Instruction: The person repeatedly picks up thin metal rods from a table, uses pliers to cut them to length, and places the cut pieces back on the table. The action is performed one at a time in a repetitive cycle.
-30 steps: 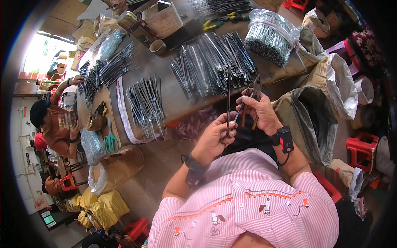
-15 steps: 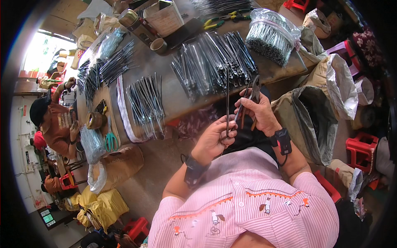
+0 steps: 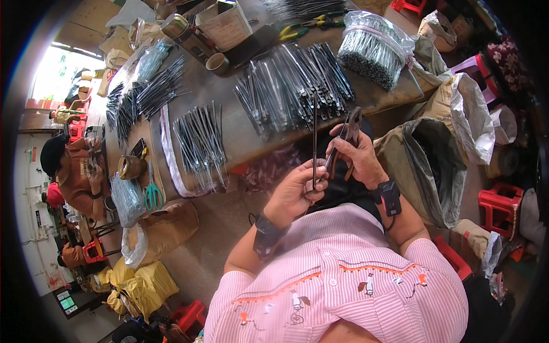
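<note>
My left hand (image 3: pixel 298 186) is closed, thumb and fingers pinching a long, thin dark metal strip (image 3: pixel 314 134) that stands upright. In my right hand (image 3: pixel 359 159) is a pair of pliers (image 3: pixel 353 124), jaws pointing up and away, reddish-brown handles down by the palm. A second slim strip (image 3: pixel 345 127) runs past my right fingers toward my left fingertips; its lower end is hidden by them. Both hands are close together above my lap, just off the table's near edge. Beyond them lies a wide pile of similar metal strips (image 3: pixel 297 86).
A smaller strip bundle (image 3: pixel 200 140) and a bagged bundle (image 3: pixel 374 48) lie on the table (image 3: pixel 246 150). Further off are yellow-handled pliers (image 3: pixel 294 34), a flask (image 3: pixel 186 35) and teal scissors (image 3: pixel 153 195). An open sack (image 3: pixel 437 171) stands at right. A co-worker (image 3: pixel 80 174) sits at left.
My right hand and the pliers have shifted and turned slightly; my left hand keeps its pinch on the strip. The co-worker's raised arm has come down.
</note>
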A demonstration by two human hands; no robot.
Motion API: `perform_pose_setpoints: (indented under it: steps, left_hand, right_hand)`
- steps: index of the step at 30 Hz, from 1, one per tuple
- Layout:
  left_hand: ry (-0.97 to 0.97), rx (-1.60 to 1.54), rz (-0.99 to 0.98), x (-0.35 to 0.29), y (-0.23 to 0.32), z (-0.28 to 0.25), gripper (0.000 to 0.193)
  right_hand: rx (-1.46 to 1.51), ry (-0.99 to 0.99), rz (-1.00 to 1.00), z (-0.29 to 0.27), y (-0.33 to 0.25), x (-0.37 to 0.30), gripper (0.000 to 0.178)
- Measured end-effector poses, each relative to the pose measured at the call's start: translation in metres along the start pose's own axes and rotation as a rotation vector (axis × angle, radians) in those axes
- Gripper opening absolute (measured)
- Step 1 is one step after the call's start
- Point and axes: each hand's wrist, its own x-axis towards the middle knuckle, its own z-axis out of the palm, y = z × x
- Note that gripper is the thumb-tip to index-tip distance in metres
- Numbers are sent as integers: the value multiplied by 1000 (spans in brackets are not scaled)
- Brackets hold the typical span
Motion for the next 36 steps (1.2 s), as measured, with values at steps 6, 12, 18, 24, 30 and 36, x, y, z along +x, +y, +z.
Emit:
perform_pose_setpoints:
  steps: [6, 12, 18, 24, 30, 36]
  left_hand:
    - [-33, 24, -14, 3, -1, -2, 14]
    - [21, 234, 112, 5, -4, -1, 16]
    - [129, 592, 402, 1, -7, 8, 17]
    - [190, 905, 707, -2, -8, 14, 18]
    - [176, 1071, 851, -1, -5, 23, 18]
    - [172, 1077, 844, -4, -3, 27, 15]
  right_hand:
    - [-18, -32, -6, -1, -2, -2, 25]
    - [-130, -36, -51, 2, -9, -6, 24]
    - [258, 202, 92, -10, -7, -6, 22]
    - [760, 337, 175, -41, -11, -21, 26]
    - [872, 342, 236, -31, -28, -38, 30]
    - [909, 22, 420, -12, -24, -41, 30]
